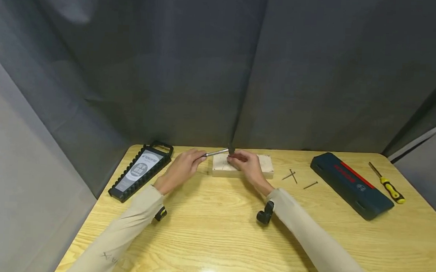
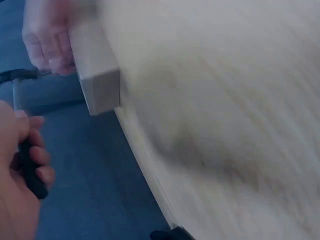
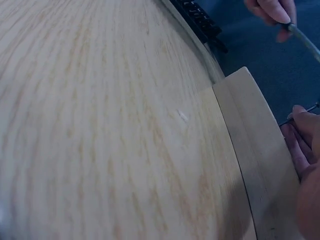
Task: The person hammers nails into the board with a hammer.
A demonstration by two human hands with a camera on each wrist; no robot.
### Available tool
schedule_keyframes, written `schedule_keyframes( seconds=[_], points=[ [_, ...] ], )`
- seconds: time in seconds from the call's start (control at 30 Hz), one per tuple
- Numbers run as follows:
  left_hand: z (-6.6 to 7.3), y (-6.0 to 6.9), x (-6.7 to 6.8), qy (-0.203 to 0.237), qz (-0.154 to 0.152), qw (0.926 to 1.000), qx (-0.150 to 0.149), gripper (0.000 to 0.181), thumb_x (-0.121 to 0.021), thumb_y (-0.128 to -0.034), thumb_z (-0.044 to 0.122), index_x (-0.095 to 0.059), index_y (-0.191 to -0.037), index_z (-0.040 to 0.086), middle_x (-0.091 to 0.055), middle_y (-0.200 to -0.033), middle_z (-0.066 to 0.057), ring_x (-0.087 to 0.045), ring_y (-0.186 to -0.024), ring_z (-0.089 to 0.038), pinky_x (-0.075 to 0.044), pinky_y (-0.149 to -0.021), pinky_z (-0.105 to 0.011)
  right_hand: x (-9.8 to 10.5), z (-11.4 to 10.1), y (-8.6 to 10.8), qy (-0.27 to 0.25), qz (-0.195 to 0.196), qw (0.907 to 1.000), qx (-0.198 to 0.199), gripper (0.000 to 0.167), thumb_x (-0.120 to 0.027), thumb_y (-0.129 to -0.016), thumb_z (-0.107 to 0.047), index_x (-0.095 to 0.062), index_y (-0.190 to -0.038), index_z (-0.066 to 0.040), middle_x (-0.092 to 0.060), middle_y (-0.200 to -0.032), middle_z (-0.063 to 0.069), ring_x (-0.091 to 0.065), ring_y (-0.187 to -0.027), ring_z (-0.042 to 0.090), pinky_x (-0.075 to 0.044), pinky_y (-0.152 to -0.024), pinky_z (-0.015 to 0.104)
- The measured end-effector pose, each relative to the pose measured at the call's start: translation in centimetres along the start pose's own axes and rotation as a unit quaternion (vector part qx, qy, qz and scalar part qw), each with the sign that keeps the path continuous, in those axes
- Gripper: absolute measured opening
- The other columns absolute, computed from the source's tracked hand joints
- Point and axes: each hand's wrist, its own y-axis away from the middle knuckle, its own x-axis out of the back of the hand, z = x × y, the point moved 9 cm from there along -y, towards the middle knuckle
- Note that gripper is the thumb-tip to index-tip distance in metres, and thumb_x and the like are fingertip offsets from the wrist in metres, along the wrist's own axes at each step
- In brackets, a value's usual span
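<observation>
My left hand (image 1: pixel 183 167) grips a hammer (image 1: pixel 217 152) by its black handle, and the metal shaft points right. The dark hammer head (image 2: pixel 19 75) is beside the fingers of my right hand (image 1: pixel 249 166). Those fingers pinch a thin nail (image 3: pixel 286 121) over the pale wooden block (image 1: pixel 220 171) near the table's back edge. In the left wrist view the hammer head is close to the nail's outer end; whether they touch, I cannot tell. Fingers hide the nail's point.
Several loose nails (image 1: pixel 310 185) lie right of the block. Farther right are a dark blue case (image 1: pixel 347 186) with a red stripe and a yellow-black screwdriver (image 1: pixel 392 190). At the left a black wrench rack (image 1: pixel 140 171) lies on the wooden table (image 1: pixel 214 225). A dark curtain (image 1: pixel 191 70) hangs behind.
</observation>
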Motion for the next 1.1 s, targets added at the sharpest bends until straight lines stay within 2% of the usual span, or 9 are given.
schedule_keyframes(
  seconds=[0.07,0.2,0.27,0.47,0.6,0.77,0.9,1.0,1.1],
  points=[
    [-0.2,0.1,-0.5,-0.014,-0.02,0.9996,0.009,0.022,-0.06,-0.1072,0.009,-0.073,-0.119,-0.005,-0.069,-0.091,-0.012,-0.06,-0.074,-0.02,-0.052,-0.065,-0.035,0.1,0.0,-0.2,0.0,0.001,1.0,-0.003,0.018,-0.076,-0.097,-0.009,-0.077,-0.112,0.0,-0.077,-0.111,0.019,-0.075,-0.101,0.027,-0.055,-0.083,0.017],
    [-0.4,-0.3,0.3,0.007,0.005,0.9994,0.034,0.022,-0.06,-0.1073,0.011,-0.073,-0.119,-0.003,-0.065,-0.087,-0.012,-0.052,-0.068,-0.02,-0.045,-0.061,-0.035,0.1,-0.1,-0.1,0.009,0.0,0.9999,-0.008,0.017,-0.077,-0.097,-0.012,-0.077,-0.112,-0.003,-0.077,-0.11,0.015,-0.073,-0.099,0.021,-0.055,-0.082,0.018],
    [-0.4,-0.5,0.3,0.009,0.002,0.9994,0.032,0.023,-0.061,-0.1071,0.011,-0.073,-0.121,-0.003,-0.067,-0.088,-0.012,-0.051,-0.068,-0.019,-0.045,-0.062,-0.033,0.1,-0.1,-0.1,0.01,0.0,0.9999,-0.009,0.017,-0.077,-0.097,-0.012,-0.077,-0.112,-0.003,-0.078,-0.111,0.015,-0.073,-0.099,0.02,-0.055,-0.083,0.018],
    [-0.8,-0.5,-0.4,-0.005,-0.024,0.9989,0.04,0.022,-0.06,-0.1074,0.011,-0.074,-0.119,-0.003,-0.073,-0.097,-0.015,-0.065,-0.078,-0.025,-0.056,-0.07,-0.04,0.1,-0.4,-0.3,0.0,-0.023,0.9997,-0.014,0.02,-0.075,-0.098,-0.01,-0.076,-0.114,0.001,-0.076,-0.114,0.02,-0.073,-0.105,0.03,-0.055,-0.084,0.017],
    [-1.1,-0.1,-0.6,-0.011,-0.026,0.9986,0.045,0.021,-0.061,-0.1067,0.009,-0.073,-0.118,-0.004,-0.075,-0.103,-0.016,-0.069,-0.088,-0.028,-0.058,-0.079,-0.044,0.8,-0.7,-0.4,0.025,-0.031,0.9991,-0.01,0.022,-0.074,-0.099,-0.01,-0.075,-0.117,0.002,-0.075,-0.116,0.021,-0.072,-0.108,0.034,-0.054,-0.084,0.016],
    [-1.4,-0.1,-0.9,-0.009,-0.035,0.9982,0.049,0.019,-0.06,-0.1072,0.009,-0.073,-0.114,-0.003,-0.072,-0.097,-0.014,-0.062,-0.08,-0.023,-0.054,-0.073,-0.04,4.2,-2.2,-0.1,0.085,-0.017,0.9961,0.015,0.021,-0.07,-0.101,-0.007,-0.072,-0.119,0.005,-0.076,-0.113,0.021,-0.072,-0.104,0.035,-0.053,-0.085,0.018],
    [-1.6,0.3,-0.8,-0.019,-0.04,0.9974,0.057,0.019,-0.061,-0.107,0.011,-0.073,-0.114,-0.002,-0.07,-0.093,-0.01,-0.058,-0.076,-0.02,-0.052,-0.069,-0.037,7.9,-2.8,0.5,0.15,-0.015,0.9885,0.016,0.017,-0.067,-0.102,-0.002,-0.073,-0.116,0.004,-0.075,-0.109,0.021,-0.07,-0.097,0.035,-0.053,-0.079,0.019],
    [-1.6,0.3,-0.4,-0.028,-0.035,0.9972,0.06,0.021,-0.061,-0.1075,0.013,-0.073,-0.117,-0.001,-0.069,-0.092,-0.009,-0.057,-0.073,-0.019,-0.05,-0.067,-0.036,11.1,-2.7,0.8,0.21,-0.007,0.9776,0.001,0.015,-0.066,-0.102,-0.001,-0.073,-0.114,0.004,-0.074,-0.105,0.023,-0.07,-0.092,0.037,-0.054,-0.071,0.021],
    [-1.5,0.0,-0.3,-0.031,-0.033,0.9973,0.057,0.022,-0.06,-0.1082,0.014,-0.073,-0.119,0.0,-0.067,-0.09,-0.008,-0.055,-0.07,-0.019,-0.048,-0.064,-0.036,14.3,-2.0,1.5,0.261,-0.014,0.964,-0.047,0.019,-0.064,-0.103,-0.006,-0.07,-0.116,0.007,-0.071,-0.107,0.027,-0.07,-0.09,0.039,-0.055,-0.066,0.028]
  ],
)
